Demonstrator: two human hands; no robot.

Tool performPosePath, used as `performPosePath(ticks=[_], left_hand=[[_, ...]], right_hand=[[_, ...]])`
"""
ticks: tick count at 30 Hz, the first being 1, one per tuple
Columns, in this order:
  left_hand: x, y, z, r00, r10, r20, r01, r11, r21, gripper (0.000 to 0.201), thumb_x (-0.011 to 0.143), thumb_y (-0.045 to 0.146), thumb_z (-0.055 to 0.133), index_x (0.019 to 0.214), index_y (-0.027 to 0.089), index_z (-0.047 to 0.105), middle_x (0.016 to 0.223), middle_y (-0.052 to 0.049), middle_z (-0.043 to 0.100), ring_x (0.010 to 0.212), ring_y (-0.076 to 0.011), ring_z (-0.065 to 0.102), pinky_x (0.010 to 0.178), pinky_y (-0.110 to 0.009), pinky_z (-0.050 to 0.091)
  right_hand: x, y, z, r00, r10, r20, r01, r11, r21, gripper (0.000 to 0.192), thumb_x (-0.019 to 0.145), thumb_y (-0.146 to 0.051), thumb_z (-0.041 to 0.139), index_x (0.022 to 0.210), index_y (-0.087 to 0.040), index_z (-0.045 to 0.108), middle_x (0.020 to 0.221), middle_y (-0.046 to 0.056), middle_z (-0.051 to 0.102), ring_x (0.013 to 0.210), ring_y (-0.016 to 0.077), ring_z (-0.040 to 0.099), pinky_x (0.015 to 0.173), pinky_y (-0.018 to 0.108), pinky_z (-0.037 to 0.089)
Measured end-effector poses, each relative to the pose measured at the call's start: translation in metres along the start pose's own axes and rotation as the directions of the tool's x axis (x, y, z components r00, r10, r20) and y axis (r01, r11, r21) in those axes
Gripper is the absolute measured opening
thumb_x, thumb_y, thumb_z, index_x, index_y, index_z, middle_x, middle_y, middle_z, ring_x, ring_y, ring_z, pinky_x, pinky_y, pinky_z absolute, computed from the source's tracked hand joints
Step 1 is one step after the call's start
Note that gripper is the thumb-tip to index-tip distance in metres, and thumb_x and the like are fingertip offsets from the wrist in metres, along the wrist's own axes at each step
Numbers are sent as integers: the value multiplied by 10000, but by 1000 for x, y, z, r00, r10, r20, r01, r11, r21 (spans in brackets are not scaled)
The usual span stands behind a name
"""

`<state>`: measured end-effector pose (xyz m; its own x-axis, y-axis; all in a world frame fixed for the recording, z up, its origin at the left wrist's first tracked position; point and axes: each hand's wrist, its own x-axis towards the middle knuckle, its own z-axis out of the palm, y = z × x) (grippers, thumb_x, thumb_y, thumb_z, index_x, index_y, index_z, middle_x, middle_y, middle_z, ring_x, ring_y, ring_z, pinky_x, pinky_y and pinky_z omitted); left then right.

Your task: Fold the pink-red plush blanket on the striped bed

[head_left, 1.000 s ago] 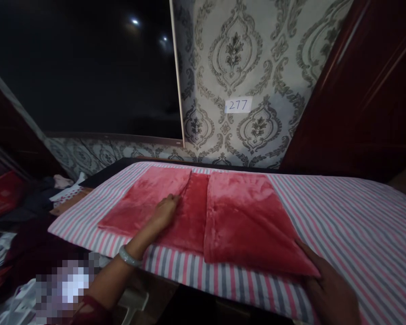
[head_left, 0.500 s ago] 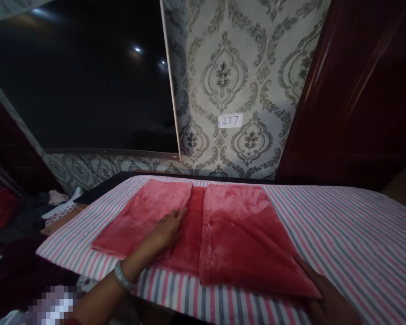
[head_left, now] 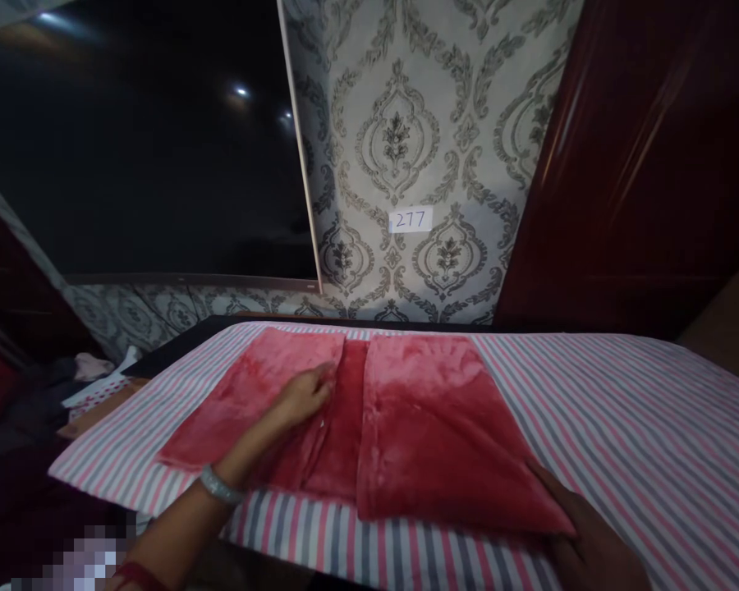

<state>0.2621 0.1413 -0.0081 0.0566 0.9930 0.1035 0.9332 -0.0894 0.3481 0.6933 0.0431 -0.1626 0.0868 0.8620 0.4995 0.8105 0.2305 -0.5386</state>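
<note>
A red plush cloth [head_left: 434, 427] lies on the striped bedding, its two sides folded inward with a darker strip showing between them. My left hand [head_left: 301, 396] rests over the left folded side, fingers bent and closed on its inner edge; the thumb is hidden. Below that hand the edge is rumpled and slightly raised. At the lower right corner of the cloth is my right hand [head_left: 591, 529], thumb along the side edge and the other fingers out of sight beneath, closed on the corner.
Pink, grey and white striped bedding [head_left: 628, 410] covers the surface. A large dark television [head_left: 148, 156] is at the back left, by a patterned wall with a paper label [head_left: 410, 219] reading 277. Clothes and a dotted item [head_left: 92, 398] lie at the left.
My left hand has shifted slightly up, its fingers now bent at the left side's inner edge, which has become rumpled. My right hand stays at the corner. The view has turned slightly.
</note>
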Motion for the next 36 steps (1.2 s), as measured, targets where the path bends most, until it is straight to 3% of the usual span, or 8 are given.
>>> performPosePath(ticks=[3, 6, 12, 18, 23, 27, 32, 36], left_hand=[[37, -9, -11, 1000, -1, -11, 2, 995, 104, 543, 942, 229, 339, 1441, 119, 519, 1434, -148, 590, 1321, -238, 555, 1110, -342, 404], [78, -14, -10, 999, -25, 28, 20, 990, 142, 562, 915, 281, 444, 1464, 172, 496, 1548, -126, 467, 1431, -266, 431, 1170, -419, 340], [117, -14, 39, 993, -116, 16, 110, 969, 223, 657, 949, 497, 393, 1553, 239, 357, 1647, -133, 285, 1521, -389, 198, 1166, -699, 149], [120, -22, 63, 990, -139, 24, 128, 957, 261, 686, 940, 573, 359, 1572, 313, 303, 1670, -84, 244, 1536, -370, 141, 1181, -669, 127], [122, -21, 51, 987, -150, 56, 131, 958, 256, 706, 937, 580, 355, 1573, 276, 307, 1667, -110, 237, 1534, -384, 145, 1173, -679, 144], [120, -2, 36, 989, -120, 81, 102, 973, 206, 729, 957, 588, 298, 1582, 213, 282, 1657, -177, 228, 1516, -406, 205, 1143, -688, 229], [88, 48, 56, 978, 152, 145, -171, 976, 133, 688, 978, 591, 318, 1592, 293, 232, 1684, -71, 185, 1554, -254, 129, 1236, -521, 157], [61, 72, 87, 917, 341, 205, -366, 926, 98, 735, 930, 611, 480, 1569, 292, 306, 1675, -101, 202, 1550, -317, 121, 1223, -601, 140]], right_hand=[[1, 4, -1, 1000, -21, -12, 21, 1000, -10, 553, 898, -364, 437, 1424, -269, 579, 1310, 42, 684, 1093, 257, 696, 828, 340, 579], [1, 5, -2, 1000, -23, -17, 23, 999, -28, 543, 902, -365, 435, 1410, -259, 593, 1309, 46, 685, 1096, 255, 696, 841, 338, 578], [-1, 9, -3, 999, -42, -10, 42, 999, -30, 535, 919, -366, 436, 1421, -252, 580, 1345, 49, 664, 1135, 255, 681, 862, 340, 579], [-2, 21, -7, 998, -22, 62, 27, 997, -78, 593, 894, -351, 492, 1481, -278, 511, 1373, 47, 645, 1142, 262, 679, 812, 332, 590], [0, 12, -6, 999, -32, 42, 35, 997, -73, 588, 857, -304, 487, 1441, -281, 556, 1333, 34, 671, 1116, 245, 689, 819, 314, 585], [3, -1, -5, 999, -28, -26, 26, 997, -73, 622, 826, -254, 443, 1437, -269, 558, 1311, 39, 682, 1084, 236, 700, 814, 315, 579], [4, 1, -5, 999, -42, -23, 40, 995, -90, 614, 828, -259, 450, 1430, -270, 564, 1302, 39, 687, 1084, 231, 700, 825, 309, 575], [4, 4, -6, 999, -44, 14, 45, 996, -78, 596, 846, -280, 467, 1435, -270, 560, 1316, 41, 679, 1108, 235, 689, 845, 312, 572]])
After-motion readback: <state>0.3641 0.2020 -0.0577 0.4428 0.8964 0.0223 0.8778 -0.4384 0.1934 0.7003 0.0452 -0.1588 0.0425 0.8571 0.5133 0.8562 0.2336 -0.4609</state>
